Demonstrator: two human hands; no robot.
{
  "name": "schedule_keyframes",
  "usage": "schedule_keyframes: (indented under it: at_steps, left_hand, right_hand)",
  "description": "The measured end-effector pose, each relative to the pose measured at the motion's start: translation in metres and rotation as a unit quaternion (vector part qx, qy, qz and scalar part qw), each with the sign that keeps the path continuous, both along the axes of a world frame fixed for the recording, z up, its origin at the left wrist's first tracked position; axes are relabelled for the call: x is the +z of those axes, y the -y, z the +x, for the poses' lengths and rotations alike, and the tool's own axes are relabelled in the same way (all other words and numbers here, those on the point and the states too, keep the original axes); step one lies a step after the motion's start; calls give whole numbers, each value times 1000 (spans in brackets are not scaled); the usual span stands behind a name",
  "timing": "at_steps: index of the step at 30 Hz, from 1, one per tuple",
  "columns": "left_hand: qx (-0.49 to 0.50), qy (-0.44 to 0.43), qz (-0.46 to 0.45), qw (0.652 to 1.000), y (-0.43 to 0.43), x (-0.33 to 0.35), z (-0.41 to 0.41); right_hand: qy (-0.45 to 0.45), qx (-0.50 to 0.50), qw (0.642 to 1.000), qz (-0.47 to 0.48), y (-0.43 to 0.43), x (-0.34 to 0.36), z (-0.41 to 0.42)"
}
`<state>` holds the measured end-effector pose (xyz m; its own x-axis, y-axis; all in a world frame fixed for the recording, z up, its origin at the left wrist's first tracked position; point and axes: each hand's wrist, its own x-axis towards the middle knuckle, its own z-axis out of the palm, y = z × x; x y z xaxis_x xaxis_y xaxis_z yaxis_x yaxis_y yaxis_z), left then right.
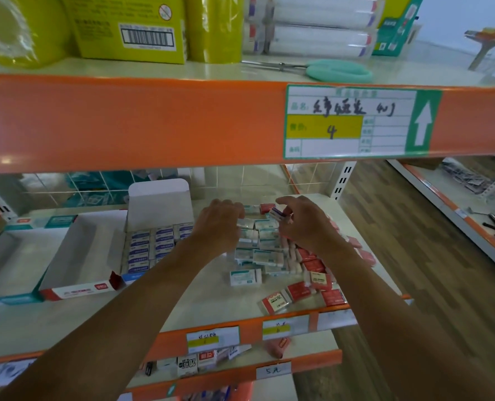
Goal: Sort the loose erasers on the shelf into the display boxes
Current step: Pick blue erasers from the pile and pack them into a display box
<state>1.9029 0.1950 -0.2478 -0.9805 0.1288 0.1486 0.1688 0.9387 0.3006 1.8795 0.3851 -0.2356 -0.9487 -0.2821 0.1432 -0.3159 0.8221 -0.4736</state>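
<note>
Two hands are working over a heap of loose erasers on the shelf point(182, 311).
At the shelf's left end, a teal-trimmed display box point(9, 298) and a red-trimmed display box point(78, 292) are sitting side by side. Beside them a third box point(158, 198), white lid standing upright, is holding rows of blue-and-white erasers. The left hand point(220, 227) is reaching over the teal-and-white erasers point(257, 256) heaped toward the shelf's right end, fingers curled down onto them; whether its grip is holding one, I cannot tell. The right hand point(304, 224) is keeping a narrow grip on a blue-and-white eraser point(278, 213), just above the heap. Red-sleeved erasers point(312, 285) are lying scattered toward the front right corner.
</note>
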Motion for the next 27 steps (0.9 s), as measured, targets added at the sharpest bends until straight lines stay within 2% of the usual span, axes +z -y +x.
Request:
schedule_keyframes:
  at_steps: [13, 22, 27]
  left_hand:
    - [52, 1, -2, 999, 47, 7, 15]
    - [34, 1, -163, 986, 51, -6, -1]
    - [30, 15, -180, 983, 50, -2, -20]
  right_hand:
    - [35, 87, 995, -20, 61, -7, 1]
    - [78, 94, 992, -42, 75, -11, 0]
    - [84, 90, 992, -41, 75, -15, -5]
